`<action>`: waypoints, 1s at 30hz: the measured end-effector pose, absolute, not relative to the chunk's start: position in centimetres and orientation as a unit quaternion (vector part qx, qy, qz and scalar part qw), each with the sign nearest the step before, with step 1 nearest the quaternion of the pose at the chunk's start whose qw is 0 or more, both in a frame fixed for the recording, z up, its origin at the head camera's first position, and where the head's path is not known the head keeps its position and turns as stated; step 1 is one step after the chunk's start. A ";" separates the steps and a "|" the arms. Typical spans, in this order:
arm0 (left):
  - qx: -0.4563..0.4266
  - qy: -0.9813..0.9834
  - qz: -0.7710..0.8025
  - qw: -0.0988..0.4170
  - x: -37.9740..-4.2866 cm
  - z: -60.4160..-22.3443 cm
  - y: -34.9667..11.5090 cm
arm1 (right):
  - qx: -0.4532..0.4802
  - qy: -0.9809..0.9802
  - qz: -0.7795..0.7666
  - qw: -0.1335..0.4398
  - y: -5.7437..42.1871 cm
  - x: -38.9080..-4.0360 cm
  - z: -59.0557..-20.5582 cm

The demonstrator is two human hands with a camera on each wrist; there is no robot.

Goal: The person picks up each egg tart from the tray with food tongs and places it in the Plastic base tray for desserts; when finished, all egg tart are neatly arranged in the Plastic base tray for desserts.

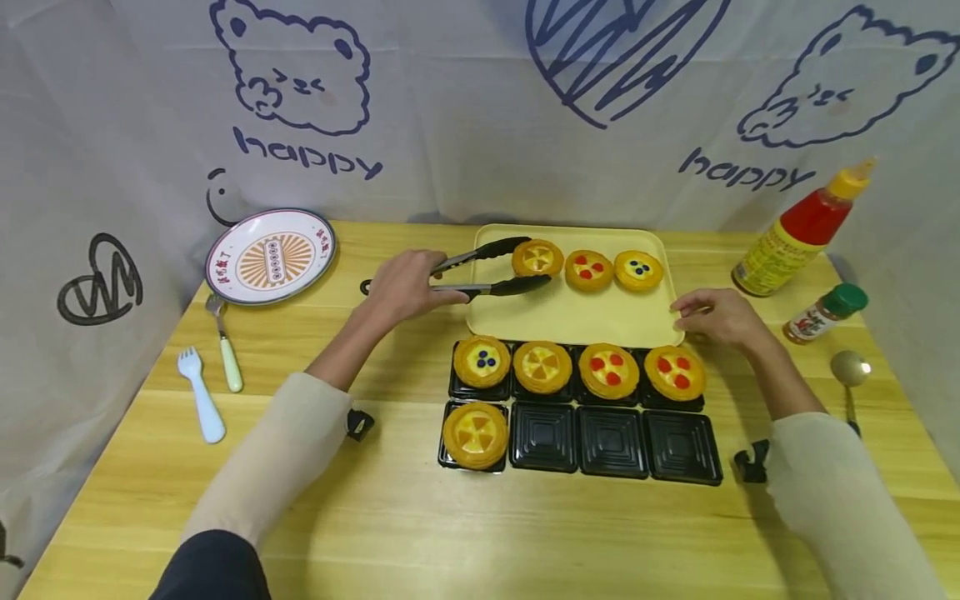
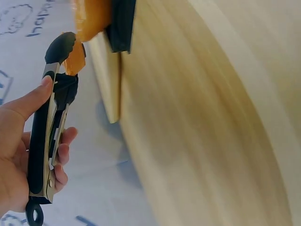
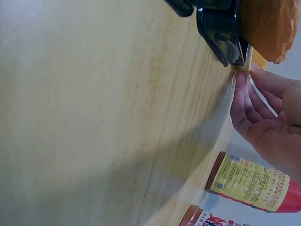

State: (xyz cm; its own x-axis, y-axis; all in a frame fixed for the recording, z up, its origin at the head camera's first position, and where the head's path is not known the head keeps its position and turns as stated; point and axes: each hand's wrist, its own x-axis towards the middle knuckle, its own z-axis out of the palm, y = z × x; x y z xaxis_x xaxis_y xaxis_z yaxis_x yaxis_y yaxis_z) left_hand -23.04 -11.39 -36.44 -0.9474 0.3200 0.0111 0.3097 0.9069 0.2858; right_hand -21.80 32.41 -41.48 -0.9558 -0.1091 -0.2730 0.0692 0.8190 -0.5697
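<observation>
My left hand point(image 1: 408, 285) grips black-and-silver tongs point(image 2: 42, 136) around the handle. The tong tips lie on either side of an egg tart point(image 1: 537, 258) with orange wedges, at the left of a pale yellow tray point(image 1: 570, 315). Two more tarts share that tray, a red-topped tart point(image 1: 588, 271) and a blueberry-topped tart point(image 1: 638, 271). At the tray's right edge, my right hand point(image 1: 718, 318) pinches the rim between thumb and fingers. In front stand two rows of black square holders point(image 1: 543, 437); the back row and the front-left holder carry tarts point(image 1: 476, 435).
Left of the tray are a patterned plate point(image 1: 276, 257), a green-handled fork point(image 1: 227, 354) and a blue fork point(image 1: 199, 396). On the right stand a red sauce bottle point(image 1: 802, 229) and a green-capped spice jar point(image 1: 825, 314), with a spoon point(image 1: 851, 371) nearby. A drawn-on white cloth hangs behind.
</observation>
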 end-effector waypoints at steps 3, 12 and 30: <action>0.186 0.972 0.146 -0.001 -21.6 -35.5 -12.2 | -0.008 0.941 -0.302 0.150 32.5 -21.7 -41.5; 0.267 0.954 0.136 -0.026 -16.3 -33.7 -14.3 | -0.009 0.941 -0.304 0.149 32.4 -21.6 -41.3; 0.380 0.917 0.116 0.048 -11.7 -34.1 -14.3 | 0.012 0.936 -0.310 0.166 32.3 -21.8 -41.3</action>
